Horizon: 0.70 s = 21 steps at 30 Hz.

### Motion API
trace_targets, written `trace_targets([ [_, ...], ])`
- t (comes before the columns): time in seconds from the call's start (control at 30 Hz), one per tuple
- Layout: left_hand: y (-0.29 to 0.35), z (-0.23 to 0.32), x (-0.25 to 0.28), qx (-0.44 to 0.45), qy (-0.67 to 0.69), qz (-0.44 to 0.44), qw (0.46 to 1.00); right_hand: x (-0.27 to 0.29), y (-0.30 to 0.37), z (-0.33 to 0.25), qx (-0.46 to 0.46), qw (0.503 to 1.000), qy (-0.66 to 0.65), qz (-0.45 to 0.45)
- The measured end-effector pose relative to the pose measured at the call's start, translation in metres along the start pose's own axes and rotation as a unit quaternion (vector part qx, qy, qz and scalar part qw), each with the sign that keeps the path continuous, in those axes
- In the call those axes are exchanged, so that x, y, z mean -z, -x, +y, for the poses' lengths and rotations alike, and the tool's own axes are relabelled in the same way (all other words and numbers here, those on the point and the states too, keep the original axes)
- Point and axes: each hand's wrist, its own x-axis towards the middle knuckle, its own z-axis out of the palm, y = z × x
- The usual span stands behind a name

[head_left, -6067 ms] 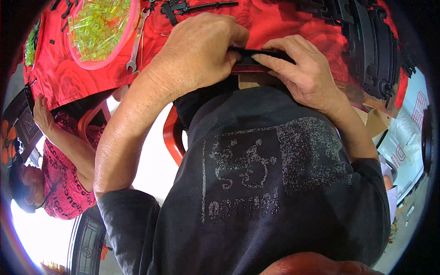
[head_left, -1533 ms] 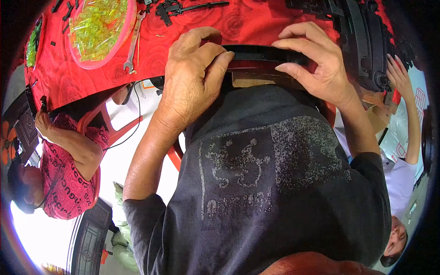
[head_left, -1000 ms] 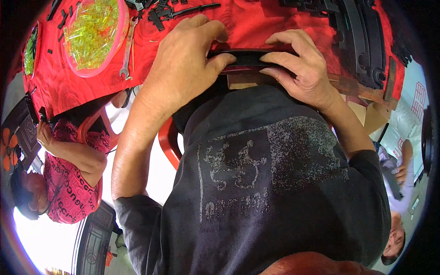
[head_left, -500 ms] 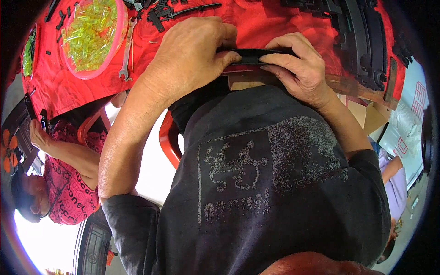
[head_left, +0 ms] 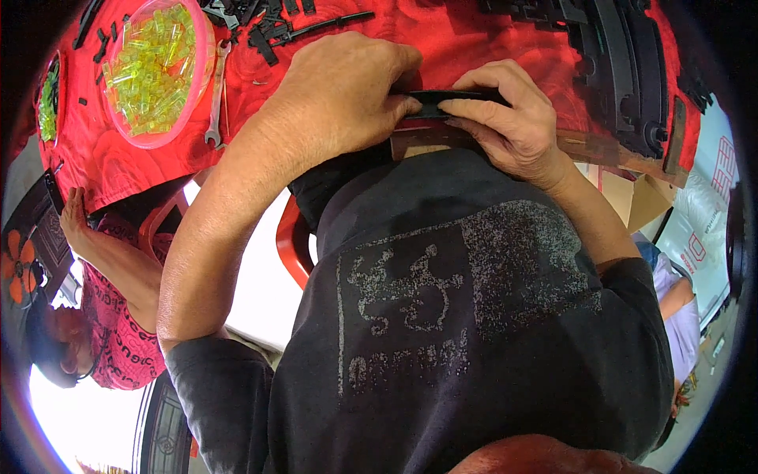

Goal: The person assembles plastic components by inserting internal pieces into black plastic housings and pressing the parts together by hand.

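Between my hands, close to the table's near edge, lies a long black plastic strip (head_left: pixel 430 106). My left hand (head_left: pixel 347 91) is closed on its left end, with the thumb along the near side and the other fingers mostly hidden behind. My right hand (head_left: pixel 509 114) pinches the strip's right part between thumb and fingers. The two thumb tips are a short way apart, and a bit of the strip shows between them. Both forearms reach in from the sides over my dark shirt.
A pink-rimmed basin (head_left: pixel 204 75) of yellow-green clear plastic pieces stands at left, with a wrench (head_left: pixel 216 99) beside it. Small black parts (head_left: pixel 272 31) lie behind my left hand. Long curved black strips (head_left: pixel 632 79) are stacked at right. Another person (head_left: pixel 118 292) sits at left.
My hands and the strip have shifted only slightly, the right hand a little to the left. The person at left has moved an arm.
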Motion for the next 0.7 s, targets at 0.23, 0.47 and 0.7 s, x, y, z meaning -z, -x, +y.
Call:
trace_targets([
  [0.23,-0.0025,0.0004,-0.0021,-0.005,-0.011,-0.006,1.0,-0.0018,0.0029,0.0012,-0.001,1.0,-0.012,-0.005],
  [0.47,-0.0047,0.0029,-0.0009,-0.001,-0.023,-0.011,1.0,-0.0032,0.0024,0.0049,0.015,1.0,-0.018,-0.004],
  [0.7,-0.0062,0.0069,-0.0015,0.016,-0.027,-0.02,0.999,-0.0034,0.0028,0.004,0.004,1.0,-0.021,-0.012],
])
